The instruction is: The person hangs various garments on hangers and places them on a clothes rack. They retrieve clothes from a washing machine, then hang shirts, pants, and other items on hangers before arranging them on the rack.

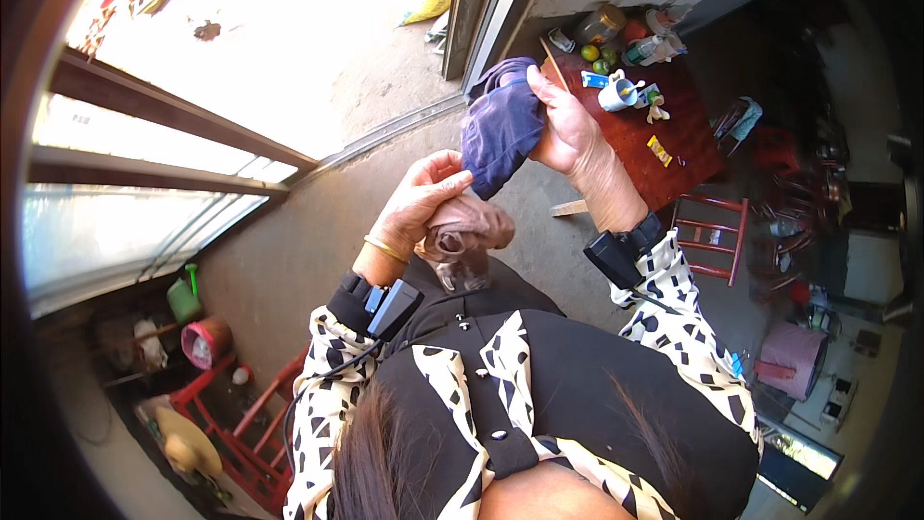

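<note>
1. Floor: grey, extends below both hands to the open doorway.
2. Tabletop: red-brown wood, located beyond the right forearm.
3. Chair: red, slatted, positioned near the tabletop's closer edge.
4. Navy cloth: raised above the floor, between the hands; lower end narrows toward the left hand.
5. Right hand: narrow, holding the upper right side of the navy cloth; thumb lies along the near face, other fingers mostly hidden.
6. Left hand: narrow, holding the brown cloth; fingertips at the navy cloth's lower edge. Whether they pinch that edge cannot be told.
7. Brown cloth: bunched, directly below the navy cloth.
8. Cup: light blue, on the tabletop.
9. Packet: yellow, flat on the tabletop.
10. Bracelet: gold-coloured, around the left wrist.
</note>
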Motion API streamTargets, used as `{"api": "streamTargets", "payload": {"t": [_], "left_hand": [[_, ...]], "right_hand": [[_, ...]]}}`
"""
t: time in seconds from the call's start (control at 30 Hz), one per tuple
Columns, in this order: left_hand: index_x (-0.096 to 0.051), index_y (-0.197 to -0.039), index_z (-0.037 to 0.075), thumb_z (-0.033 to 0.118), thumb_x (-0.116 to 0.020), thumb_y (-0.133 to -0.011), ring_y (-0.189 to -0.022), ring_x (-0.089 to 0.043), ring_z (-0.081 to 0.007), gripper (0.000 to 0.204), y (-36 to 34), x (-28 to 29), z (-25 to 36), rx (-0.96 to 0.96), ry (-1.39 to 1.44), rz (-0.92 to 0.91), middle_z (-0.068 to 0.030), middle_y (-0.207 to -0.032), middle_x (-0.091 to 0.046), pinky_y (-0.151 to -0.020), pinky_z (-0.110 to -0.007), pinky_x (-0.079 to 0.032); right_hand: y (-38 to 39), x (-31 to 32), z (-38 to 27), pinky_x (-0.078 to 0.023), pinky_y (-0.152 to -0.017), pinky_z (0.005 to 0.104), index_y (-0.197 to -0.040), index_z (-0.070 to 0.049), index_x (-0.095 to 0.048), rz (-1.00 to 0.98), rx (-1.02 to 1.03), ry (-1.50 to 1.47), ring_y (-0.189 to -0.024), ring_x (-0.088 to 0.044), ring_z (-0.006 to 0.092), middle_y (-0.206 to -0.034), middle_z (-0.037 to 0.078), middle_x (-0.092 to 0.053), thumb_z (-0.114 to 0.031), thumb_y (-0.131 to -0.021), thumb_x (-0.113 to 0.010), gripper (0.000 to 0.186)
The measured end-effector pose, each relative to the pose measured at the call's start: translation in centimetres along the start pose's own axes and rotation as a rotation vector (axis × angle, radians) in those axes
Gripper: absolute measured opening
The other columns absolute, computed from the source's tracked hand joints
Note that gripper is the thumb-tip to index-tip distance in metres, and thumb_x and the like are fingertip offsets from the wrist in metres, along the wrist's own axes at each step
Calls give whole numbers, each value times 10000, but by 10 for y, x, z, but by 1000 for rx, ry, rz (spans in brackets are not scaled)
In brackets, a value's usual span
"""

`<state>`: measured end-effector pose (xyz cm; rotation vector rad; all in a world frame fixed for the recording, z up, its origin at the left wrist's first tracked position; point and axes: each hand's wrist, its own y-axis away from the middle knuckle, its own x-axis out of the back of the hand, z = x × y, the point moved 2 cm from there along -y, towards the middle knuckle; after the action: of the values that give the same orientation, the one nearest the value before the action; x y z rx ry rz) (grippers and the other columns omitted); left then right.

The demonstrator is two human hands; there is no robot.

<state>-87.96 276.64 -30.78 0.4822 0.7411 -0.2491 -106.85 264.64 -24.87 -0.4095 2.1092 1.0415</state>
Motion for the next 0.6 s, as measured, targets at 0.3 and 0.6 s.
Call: {"api": "streamTargets", "payload": {"t": [0.3,0.6], "left_hand": [[-514,-1342,-20,-33,-686,-902,-786,-663,-114,472,-112,98,130,216,203,-114,-31,-919,-656,-726,-267,-567],[-592,-1277,-48,-70,-566,-958,-1012,-711,-222,320,-236,121,276,303,-171,-388,-174,-1154,-707,-911,-333,-590]], "right_hand": [[-120,-23,-82,-586,-711,332,-1147,-66,-626,192,327,381,-907,-692,137,-954,17,-698,-217,-1032,-534,211],[-162,-40,-126,-535,-544,277,-941,-16,-647,676,-240,1520,-594,-690,147,-747,66,-706,-303,-919,-724,298]]}}
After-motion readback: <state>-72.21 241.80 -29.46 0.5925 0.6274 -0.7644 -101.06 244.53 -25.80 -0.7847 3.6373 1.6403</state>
